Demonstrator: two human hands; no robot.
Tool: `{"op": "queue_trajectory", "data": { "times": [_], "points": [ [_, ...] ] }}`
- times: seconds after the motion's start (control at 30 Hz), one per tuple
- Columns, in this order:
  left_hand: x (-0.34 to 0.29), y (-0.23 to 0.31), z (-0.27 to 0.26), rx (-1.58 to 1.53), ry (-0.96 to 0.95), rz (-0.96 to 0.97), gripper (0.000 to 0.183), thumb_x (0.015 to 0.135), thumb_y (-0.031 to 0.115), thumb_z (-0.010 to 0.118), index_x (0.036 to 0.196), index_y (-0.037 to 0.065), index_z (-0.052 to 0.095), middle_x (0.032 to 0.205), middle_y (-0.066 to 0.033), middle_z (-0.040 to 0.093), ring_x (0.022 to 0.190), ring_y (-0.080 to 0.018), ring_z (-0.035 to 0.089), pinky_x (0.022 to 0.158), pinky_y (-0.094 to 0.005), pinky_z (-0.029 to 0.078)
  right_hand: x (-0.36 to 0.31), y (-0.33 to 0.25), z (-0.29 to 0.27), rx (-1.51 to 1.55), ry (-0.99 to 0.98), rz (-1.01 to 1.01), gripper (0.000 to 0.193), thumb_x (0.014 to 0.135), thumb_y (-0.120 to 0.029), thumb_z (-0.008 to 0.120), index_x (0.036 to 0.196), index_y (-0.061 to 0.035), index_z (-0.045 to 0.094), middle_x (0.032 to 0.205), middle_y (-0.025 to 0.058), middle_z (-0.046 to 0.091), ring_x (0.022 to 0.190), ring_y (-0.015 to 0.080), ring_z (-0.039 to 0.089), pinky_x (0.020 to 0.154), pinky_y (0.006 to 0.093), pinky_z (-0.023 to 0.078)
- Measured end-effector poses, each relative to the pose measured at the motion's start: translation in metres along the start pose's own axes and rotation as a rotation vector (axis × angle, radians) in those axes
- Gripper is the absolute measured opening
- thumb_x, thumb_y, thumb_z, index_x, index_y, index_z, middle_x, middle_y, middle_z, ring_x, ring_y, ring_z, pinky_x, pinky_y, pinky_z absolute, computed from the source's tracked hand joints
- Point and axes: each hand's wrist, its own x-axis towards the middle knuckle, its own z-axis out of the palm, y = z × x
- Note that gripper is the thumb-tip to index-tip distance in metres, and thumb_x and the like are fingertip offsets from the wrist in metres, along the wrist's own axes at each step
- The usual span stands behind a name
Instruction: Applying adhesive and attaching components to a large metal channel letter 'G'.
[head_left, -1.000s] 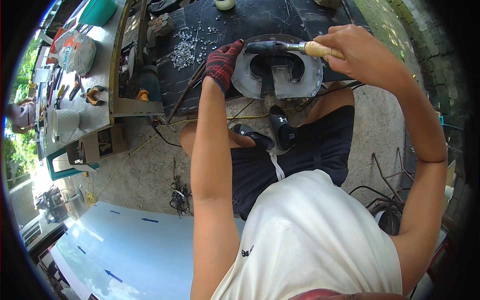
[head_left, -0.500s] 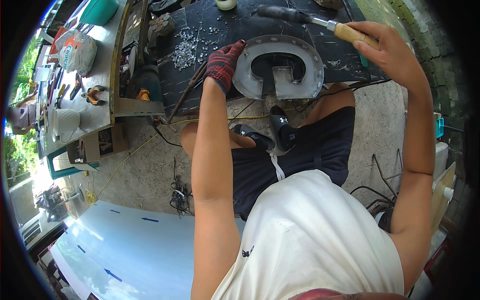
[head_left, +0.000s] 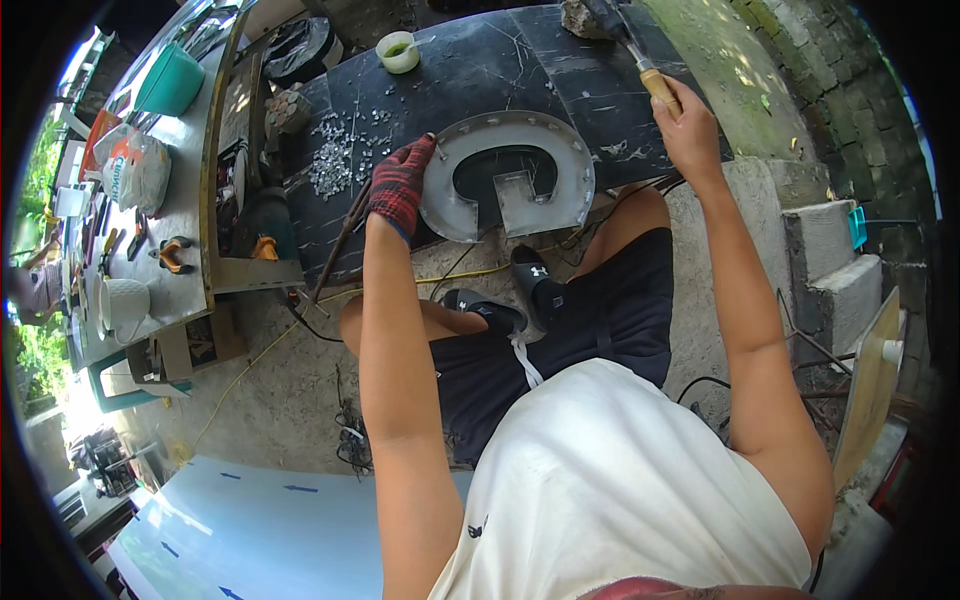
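your left hand (head_left: 400,188) wears a red and black glove (head_left: 393,202), and its fingers sit close together on the left rim of a curvy gray metal shape (head_left: 500,133). i cannot tell if they pinch it, because your thumb is hidden. the metal shape lies just to the right of those gloved fingers, on a dark table (head_left: 480,62). your right hand (head_left: 690,138) is bare. its fingers are wrapped around the wooden handle (head_left: 655,85) of a tool (head_left: 642,64), and the tool's dark end points away from you, to their left. a lumpy rock (head_left: 578,19) is past those fingers, also to their left, near the dark end; i cannot tell if the two touch. lots of tiny shiny bits (head_left: 343,156) lie to the left of your gloved fingers. a small pale green cup (head_left: 400,64) sits farther out than them, a bit to their left. a thin dark rod (head_left: 343,238) lies left of your glove.
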Motion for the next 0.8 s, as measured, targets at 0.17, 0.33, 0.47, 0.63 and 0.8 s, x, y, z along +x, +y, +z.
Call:
{"op": "queue_trajectory", "data": {
  "times": [0.17, 0.33, 0.47, 0.63, 0.8],
  "points": [
    [-0.003, 0.005, 0.003, -0.017, 0.006, -0.011, 0.055, 0.093, 0.05, 0.071, 0.124, 0.004, 0.073, 0.115, -0.014, 0.075, 0.104, -0.0215, 0.066, 0.095, -0.0336, 0.049, -0.003, 0.016, 0.028, 0.022, 0.072, 0.064, 0.039, 0.095, -0.024, 0.067, 0.127, -0.0015, 0.064, 0.113, 0.0233, 0.07, 0.102, 0.042, 0.068, 0.089, 0.0473, 0.053],
    [-0.006, 0.005, 0.001, -0.05, 0.016, 0.006, 0.054, 0.093, 0.049, 0.072, 0.122, 0.003, 0.074, 0.114, -0.0133, 0.075, 0.102, -0.0207, 0.066, 0.093, -0.0336, 0.05, -0.003, 0.021, 0.052, -0.018, 0.104, 0.099, 0.038, 0.096, -0.024, 0.066, 0.127, -0.0023, 0.063, 0.114, 0.0228, 0.069, 0.105, 0.042, 0.067, 0.091, 0.0483, 0.053],
    [0.0, 0.002, 0.002, 0.039, -0.045, -0.006, 0.069, 0.091, 0.066, 0.062, 0.132, 0.011, 0.07, 0.127, -0.0157, 0.071, 0.116, -0.0283, 0.065, 0.102, -0.0385, 0.046, -0.004, 0.025, 0.059, -0.043, 0.116, 0.136, 0.037, 0.097, -0.025, 0.065, 0.126, -0.0034, 0.064, 0.113, 0.0225, 0.069, 0.104, 0.0421, 0.067, 0.091, 0.049, 0.052],
    [-0.003, 0.004, 0.003, -0.008, -0.029, -0.021, 0.069, 0.089, 0.066, 0.064, 0.131, 0.011, 0.071, 0.124, -0.0143, 0.071, 0.114, -0.0265, 0.064, 0.101, -0.0385, 0.047, -0.009, 0.035, 0.073, -0.057, 0.119, 0.1, 0.036, 0.097, -0.025, 0.064, 0.128, -0.0047, 0.063, 0.115, 0.0221, 0.068, 0.105, 0.0416, 0.066, 0.09, 0.0495, 0.053],
    [-0.007, 0.01, 0.003, -0.067, 0.012, -0.059, 0.052, 0.093, 0.047, 0.073, 0.122, 0.004, 0.074, 0.114, -0.0126, 0.075, 0.102, -0.0212, 0.066, 0.093, -0.0349, 0.05, -0.012, 0.04, 0.078, -0.151, 0.079, 0.113, 0.041, 0.098, -0.024, 0.062, 0.133, -0.0019, 0.06, 0.116, 0.0217, 0.067, 0.106, 0.0415, 0.065, 0.093, 0.0497, 0.052]
  ]
}}
